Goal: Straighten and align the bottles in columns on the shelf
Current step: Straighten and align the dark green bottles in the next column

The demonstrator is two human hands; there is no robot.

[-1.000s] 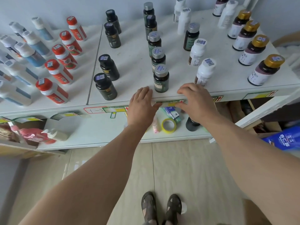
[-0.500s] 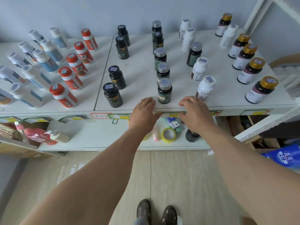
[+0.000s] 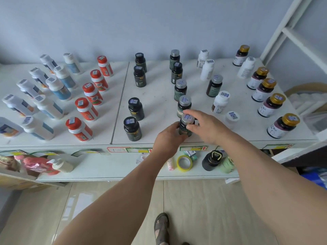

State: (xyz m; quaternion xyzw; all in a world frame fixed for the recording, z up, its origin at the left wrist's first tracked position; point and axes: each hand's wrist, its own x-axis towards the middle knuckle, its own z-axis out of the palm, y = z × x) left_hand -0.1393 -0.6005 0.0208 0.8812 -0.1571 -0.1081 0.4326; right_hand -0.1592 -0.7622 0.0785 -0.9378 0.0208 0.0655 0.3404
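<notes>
A white shelf [image 3: 159, 103] carries bottles in rough columns: white-and-blue ones [image 3: 58, 89] at the left, red-capped ones [image 3: 86, 108], black ones [image 3: 135, 128], dark silver-capped ones [image 3: 180, 89] in the middle, white ones [image 3: 220, 101] and gold-capped ones [image 3: 270, 105] at the right. The front silver-capped bottle [image 3: 186, 123] stands upright near the shelf's front edge. My left hand [image 3: 168, 140] grips its left side and base. My right hand [image 3: 207, 128] holds its right side, thumb near the cap. A white bottle [image 3: 231, 118] is partly hidden behind my right hand.
A lower shelf [image 3: 109, 167] holds a yellow tape roll [image 3: 184, 163], a black jar [image 3: 211, 160], a green jar [image 3: 227, 164], a pump bottle [image 3: 61, 165] and a pink pack [image 3: 35, 165]. A white ladder frame [image 3: 290, 32] leans at right. My sandalled foot [image 3: 161, 228] stands on the tiled floor.
Both hands left the shelf's front edge and rose onto the front silver-capped bottle, closing round it from either side. The camera has tilted upward.
</notes>
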